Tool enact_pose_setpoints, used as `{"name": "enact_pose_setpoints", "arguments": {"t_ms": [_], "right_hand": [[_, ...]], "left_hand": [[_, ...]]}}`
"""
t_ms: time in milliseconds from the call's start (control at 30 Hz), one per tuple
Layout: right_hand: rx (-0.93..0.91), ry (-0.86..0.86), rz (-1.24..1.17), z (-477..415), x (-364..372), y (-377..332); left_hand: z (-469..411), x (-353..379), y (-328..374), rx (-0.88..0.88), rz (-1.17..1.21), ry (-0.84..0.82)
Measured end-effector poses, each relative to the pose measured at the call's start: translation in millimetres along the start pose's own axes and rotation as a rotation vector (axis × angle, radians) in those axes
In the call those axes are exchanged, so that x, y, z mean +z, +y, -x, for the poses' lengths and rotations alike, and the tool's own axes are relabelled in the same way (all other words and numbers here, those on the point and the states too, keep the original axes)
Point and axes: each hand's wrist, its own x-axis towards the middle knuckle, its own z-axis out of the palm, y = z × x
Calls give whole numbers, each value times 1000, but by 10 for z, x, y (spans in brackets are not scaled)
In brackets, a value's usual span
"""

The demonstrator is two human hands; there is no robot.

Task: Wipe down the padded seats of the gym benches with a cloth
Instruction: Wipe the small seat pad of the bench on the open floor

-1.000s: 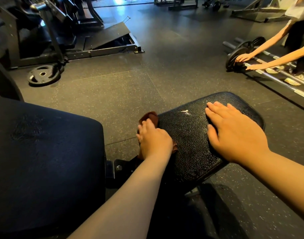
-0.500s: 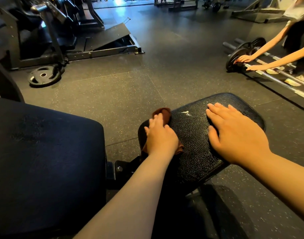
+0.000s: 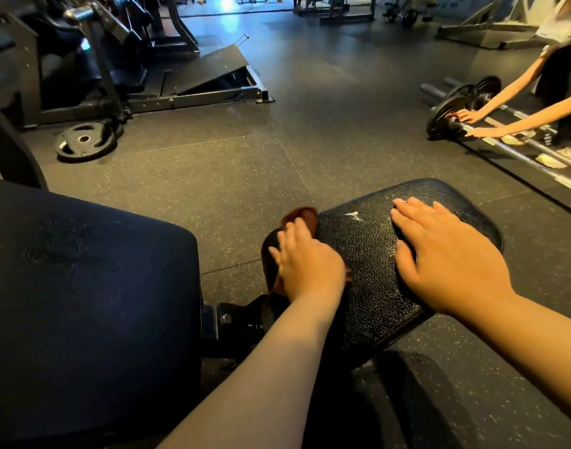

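Observation:
A small black padded seat point(image 3: 368, 254) with cracked vinyl and a white scuff lies in front of me. A brown cloth point(image 3: 302, 217) lies along its left edge. My left hand point(image 3: 307, 264) presses flat on the cloth, fingers straight, and most of the cloth is hidden under it. My right hand point(image 3: 446, 254) rests flat and open on the right half of the seat. A larger dark blue pad point(image 3: 83, 303) of the same bench fills the lower left.
A weight plate point(image 3: 85, 140) lies on the rubber floor at the left beside a black machine frame point(image 3: 109, 69). At the right another person point(image 3: 517, 105) handles a loaded barbell point(image 3: 455, 115) on the floor. Open floor lies beyond the seat.
My left hand has slid the cloth forward along the seat's left edge and slightly right. My right hand has stayed where it was on the seat.

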Motion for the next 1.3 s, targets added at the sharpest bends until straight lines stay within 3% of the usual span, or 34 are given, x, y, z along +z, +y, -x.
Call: {"name": "enact_pose_setpoints", "arguments": {"t_ms": [100, 167, 233, 333, 400, 500, 667, 733, 867, 933, 1167, 1200, 1300], "right_hand": [[1, -2, -5, -1, -2, 1], [-3, -4, -7, -1, -5, 4], [-2, -2, -7, -3, -11, 4], [4, 0, -11, -9, -10, -2], [4, 2, -5, -4, -1, -3], [3, 8, -2, 3, -9, 0], [-1, -4, -11, -2, -17, -2], [3, -8, -12, -2, -25, -2], [8, -12, -12, -4, -23, -20], [6, -15, -8, -5, -16, -19], [15, -38, -9, -10, -64, -27], [16, -42, -14, -14, -69, -31], [27, -44, -22, -8, -67, -34]], "left_hand": [[151, 5, 87, 200, 39, -133], [73, -26, 32, 219, 16, -143], [-101, -64, -89, 95, 16, -67], [-347, -161, -305, -246, 174, 64], [-333, -173, -350, -342, 186, 88], [-156, -108, -231, -142, 79, 47], [103, 12, -106, 275, 47, -154], [55, -3, -127, 274, 71, -177], [-177, -97, -252, -64, 106, 5], [-128, -106, -216, -113, 80, 10], [217, 54, 66, 353, 65, -226], [151, 47, 34, 323, 73, -211], [-34, -30, -49, -3, 100, -78]]}}
